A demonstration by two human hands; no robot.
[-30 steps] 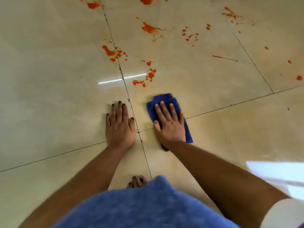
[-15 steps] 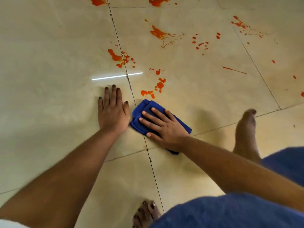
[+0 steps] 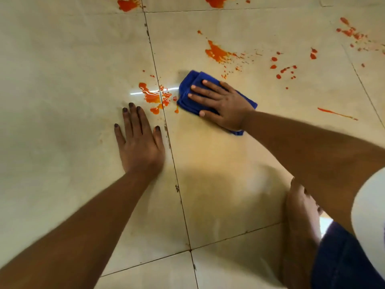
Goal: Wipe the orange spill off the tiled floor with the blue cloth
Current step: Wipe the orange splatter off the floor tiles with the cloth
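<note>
A folded blue cloth (image 3: 188,91) lies on the cream tiled floor (image 3: 68,65), pressed flat under my right hand (image 3: 224,105), whose fingers spread over it pointing left. Just left of the cloth's edge sits a wet orange puddle (image 3: 151,95) straddling a grout line. My left hand (image 3: 140,142) rests palm down on the floor, fingers apart, its fingertips just short of that puddle. More orange splashes lie beyond: a large one (image 3: 216,53) behind the cloth, several drops (image 3: 283,69) to the right, a thin streak (image 3: 335,113) and patches along the top edge (image 3: 127,5).
My bare foot (image 3: 302,215) is planted on the floor at lower right, beside my dark blue clothing (image 3: 343,259). A white sleeve (image 3: 370,215) shows at the right edge. Dark grout lines (image 3: 177,184) cross the glossy tiles.
My right hand has pushed the cloth forward over the small orange spots that lay ahead of it. The camera has moved forward, and my left hand now sits nearer the puddle.
</note>
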